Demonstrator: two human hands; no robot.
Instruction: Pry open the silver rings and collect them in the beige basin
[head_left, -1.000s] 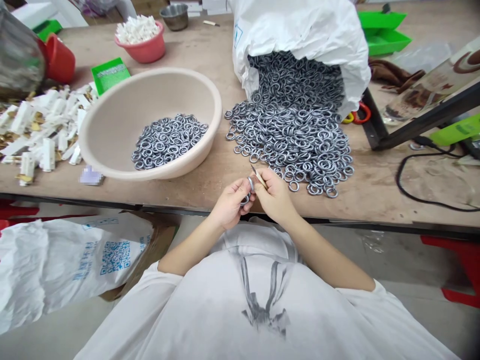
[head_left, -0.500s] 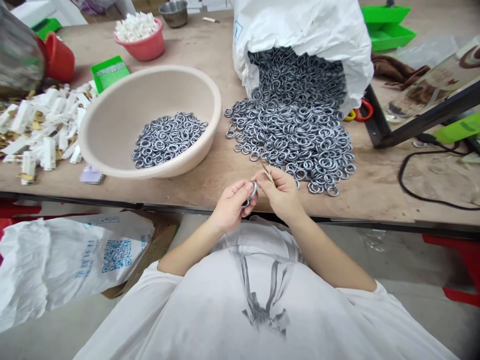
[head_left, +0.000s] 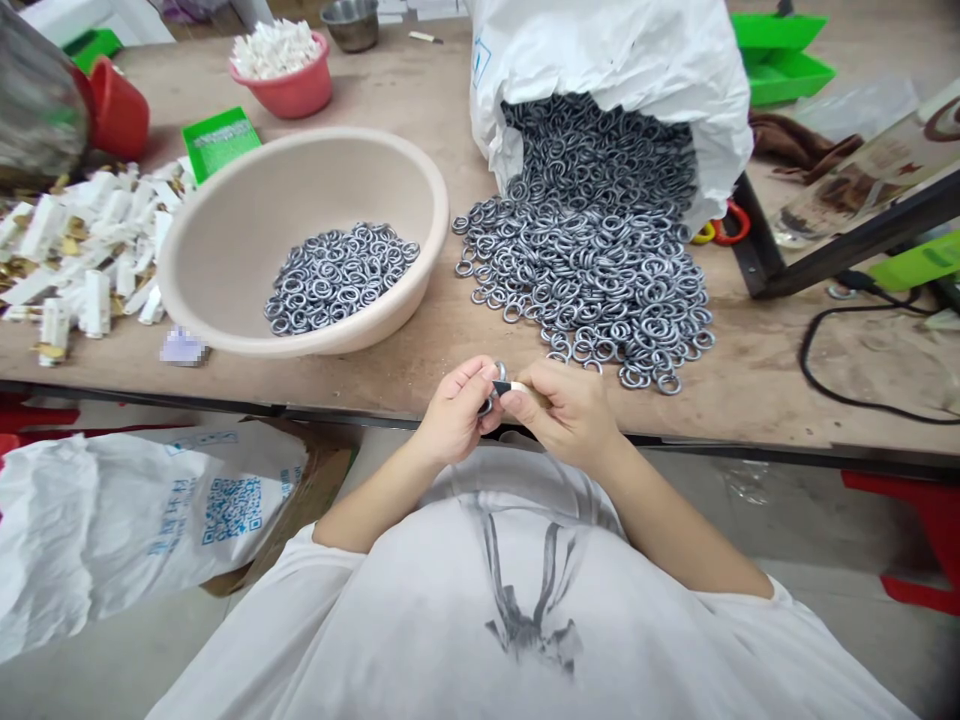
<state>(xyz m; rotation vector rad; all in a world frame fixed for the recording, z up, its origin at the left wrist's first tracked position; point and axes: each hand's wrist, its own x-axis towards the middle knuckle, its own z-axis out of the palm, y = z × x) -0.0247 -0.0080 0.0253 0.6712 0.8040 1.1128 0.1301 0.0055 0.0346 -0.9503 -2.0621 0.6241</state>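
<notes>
My left hand (head_left: pixel 459 412) is closed on grey rings (head_left: pixel 500 371), one pinched upright at the fingertips and another lower in the fingers. My right hand (head_left: pixel 568 408) grips a small knife (head_left: pixel 507 387) with a dark blade and a pale handle. Its blade points left and meets the pinched ring, or lies just in front of it; I cannot tell which. Behind the hands a heap of loose grey rings (head_left: pixel 592 270) spills out of a white sack (head_left: pixel 615 50). More rings lie in a wide beige basin (head_left: pixel 225 215) to the left.
White plastic pieces with brass-coloured parts (head_left: pixel 97 230) cover the table's left side. A green tray (head_left: pixel 221 145), a red bowl of white pieces (head_left: pixel 289 85) and a metal bowl (head_left: pixel 351 25) stand behind. At right are a black metal frame (head_left: pixel 840 245), a cable (head_left: pixel 806 350) and red-handled scissors (head_left: pixel 733 224).
The small knife has swung down and left, from pointing up beside my right fingers to lying across at the ring. My left hand keeps its hold, almost in place.
</notes>
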